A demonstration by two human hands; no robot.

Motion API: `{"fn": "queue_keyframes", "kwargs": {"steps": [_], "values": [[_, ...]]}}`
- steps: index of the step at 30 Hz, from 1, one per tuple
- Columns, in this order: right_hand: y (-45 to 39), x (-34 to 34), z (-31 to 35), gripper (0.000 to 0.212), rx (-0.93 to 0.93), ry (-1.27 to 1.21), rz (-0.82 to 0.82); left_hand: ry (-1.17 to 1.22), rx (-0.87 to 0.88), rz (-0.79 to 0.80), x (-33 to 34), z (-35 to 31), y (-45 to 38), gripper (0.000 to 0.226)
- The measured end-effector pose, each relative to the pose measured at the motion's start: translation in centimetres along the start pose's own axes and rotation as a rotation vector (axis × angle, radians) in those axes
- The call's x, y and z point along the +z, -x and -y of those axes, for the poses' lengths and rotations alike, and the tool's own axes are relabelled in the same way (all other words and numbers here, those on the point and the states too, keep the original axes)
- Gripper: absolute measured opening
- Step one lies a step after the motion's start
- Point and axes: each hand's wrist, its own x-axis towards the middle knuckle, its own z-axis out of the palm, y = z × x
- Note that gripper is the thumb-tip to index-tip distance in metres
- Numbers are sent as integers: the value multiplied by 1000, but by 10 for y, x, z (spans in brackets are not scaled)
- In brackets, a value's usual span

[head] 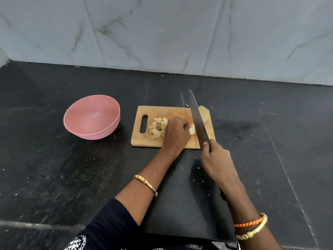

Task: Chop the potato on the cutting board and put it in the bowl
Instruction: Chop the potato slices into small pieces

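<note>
While a small pale potato piece (192, 130) was pinched under the left hand (175, 135) on the wooden cutting board (180, 141), the long steel knife (198, 120) was held tight in the right hand (216, 157), its blade just beside the left fingertips (190, 125). Those fingertips could be cut if the blade were brought down too near. A pile of chopped bits (158, 128) was left by the board's handle hole. An uncut chunk (204, 114) was seen behind the blade and could be knocked onto the black counter (72, 168). Nothing was seen in the pink round bowl (91, 117).
</note>
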Motion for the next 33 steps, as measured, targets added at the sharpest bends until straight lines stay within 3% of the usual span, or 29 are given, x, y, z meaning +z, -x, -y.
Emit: {"fn": "queue_keyframes", "kwargs": {"steps": [11,22,33], "values": [[2,16,4,28,33,88,10,-59,28,-25,6,5,-1,24],[-9,22,18,17,21,295,25,-380,210,205,-12,9,1,34],[-20,16,21,6,42,381,130,-440,193,174,-3,5,0,25]]}}
